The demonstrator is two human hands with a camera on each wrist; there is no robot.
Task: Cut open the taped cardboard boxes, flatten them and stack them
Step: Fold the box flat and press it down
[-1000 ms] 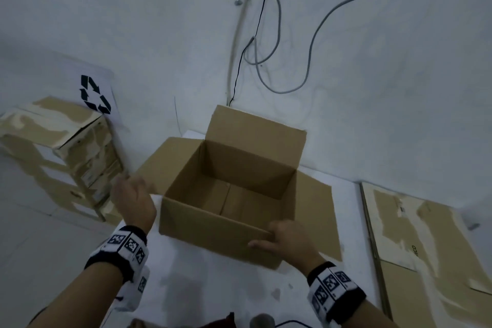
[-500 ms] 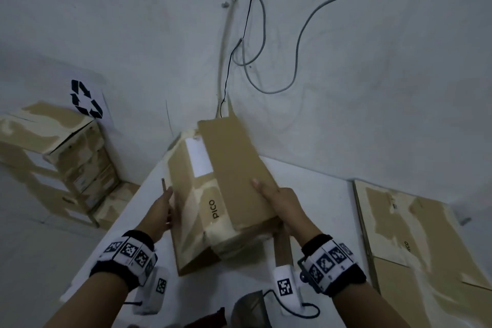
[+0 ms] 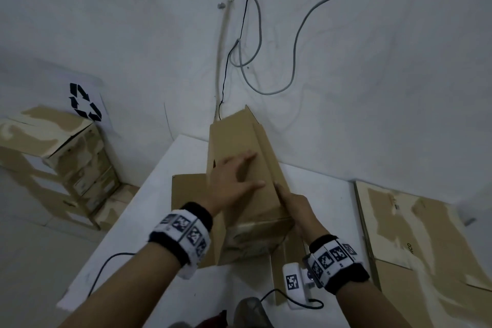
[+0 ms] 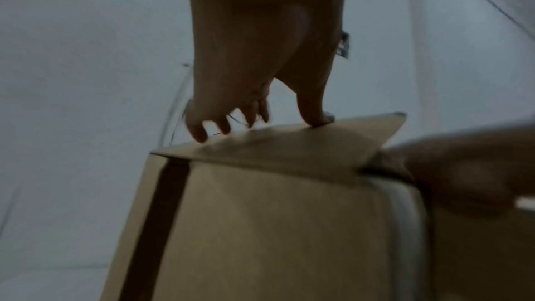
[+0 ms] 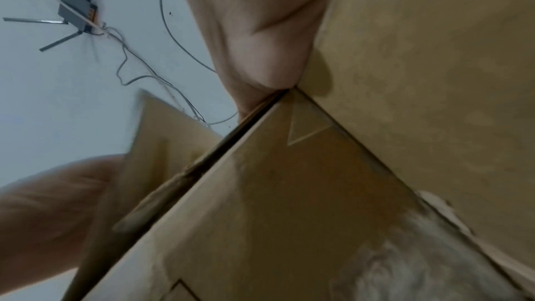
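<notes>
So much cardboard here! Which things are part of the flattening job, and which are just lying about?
Part of the job:
- cardboard box on the table, under both hands
- left hand, laid open on it
- right hand along its right edge
- flattened cardboard, right
- stacked boxes, left

Lying about:
- wall cables
- recycling sign

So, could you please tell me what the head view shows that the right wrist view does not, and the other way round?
Only the head view shows the white table, the stack of boxes under the recycling sign, the flattened cardboard on the right, and the left hand spread flat on the box. Only the right wrist view shows a grey wall-mounted device with antennas, and the right hand against a box corner up close. Both show the cardboard box, both hands and the wall cables.
</notes>
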